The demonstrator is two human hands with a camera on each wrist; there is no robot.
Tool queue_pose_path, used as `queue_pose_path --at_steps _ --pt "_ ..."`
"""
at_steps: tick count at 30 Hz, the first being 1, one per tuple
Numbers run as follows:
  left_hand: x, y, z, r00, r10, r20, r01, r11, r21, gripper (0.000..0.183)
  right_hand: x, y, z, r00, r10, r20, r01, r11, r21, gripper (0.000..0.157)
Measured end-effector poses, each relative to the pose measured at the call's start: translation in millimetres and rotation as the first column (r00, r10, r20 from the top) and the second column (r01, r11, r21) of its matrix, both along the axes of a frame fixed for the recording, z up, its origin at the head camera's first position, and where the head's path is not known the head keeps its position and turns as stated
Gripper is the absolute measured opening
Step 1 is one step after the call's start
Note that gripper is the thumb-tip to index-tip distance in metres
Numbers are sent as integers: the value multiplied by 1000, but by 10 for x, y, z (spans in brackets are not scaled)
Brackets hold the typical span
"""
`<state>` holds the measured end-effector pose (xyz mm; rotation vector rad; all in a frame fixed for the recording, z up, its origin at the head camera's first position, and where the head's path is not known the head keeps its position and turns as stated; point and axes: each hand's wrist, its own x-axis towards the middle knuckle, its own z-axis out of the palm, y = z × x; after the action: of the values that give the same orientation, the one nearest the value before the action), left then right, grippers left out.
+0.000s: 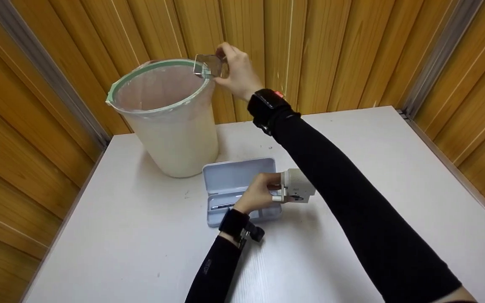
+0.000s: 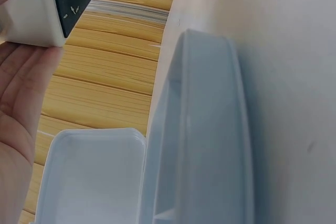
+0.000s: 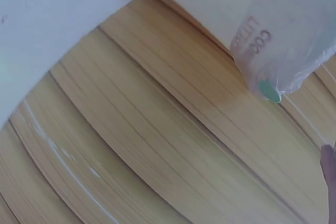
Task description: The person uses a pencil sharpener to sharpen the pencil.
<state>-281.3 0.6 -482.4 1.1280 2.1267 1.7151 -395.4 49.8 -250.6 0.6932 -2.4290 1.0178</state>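
My left hand [image 1: 259,195] grips a white box-shaped pencil sharpener [image 1: 299,185] above the open pencil case. In the left wrist view the sharpener [image 2: 37,22] shows a dark underside, with fingers beneath it. My right hand [image 1: 240,71] pinches a clear plastic drawer [image 1: 209,65] at the right rim of the bin [image 1: 179,139]. The drawer's contents cannot be made out. In the right wrist view only a bit of a finger [image 3: 329,171] shows at the edge. The light blue pencil case [image 1: 240,174] holds a pencil [image 1: 221,206].
A translucent bag [image 3: 294,40] lines the bin under its green rim ring [image 1: 141,71]. Wood-look walls [image 1: 331,50] close in the white table [image 1: 120,235] at the back and both sides. My right arm crosses above the table.
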Motion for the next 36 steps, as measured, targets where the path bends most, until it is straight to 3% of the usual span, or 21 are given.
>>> queue_pose_path --at_steps 5,12,19,26,31,36 --pt "-29 -42 -7 999 26 -35 -27 1000 -11 47 61 293 -135 991 98 86 -79 975 -208 50" --pt "-88 -152 2 998 67 1 -67 997 -26 49 192 740 -421 969 156 192 -91 947 -309 51" --pt "-127 -262 40 994 102 47 -101 995 -25 47 326 1187 -866 957 165 241 -75 937 -341 55" --pt "-154 -323 56 990 142 18 -142 990 -21 46 540 1552 -1275 934 176 310 -43 919 -393 54" --pt "-162 -336 73 990 139 6 -139 990 2 45 714 1813 -1587 924 150 353 -14 933 -360 55" --pt "-169 -362 76 989 145 11 -145 989 24 45 913 1997 -1887 895 176 410 -20 934 -357 55"
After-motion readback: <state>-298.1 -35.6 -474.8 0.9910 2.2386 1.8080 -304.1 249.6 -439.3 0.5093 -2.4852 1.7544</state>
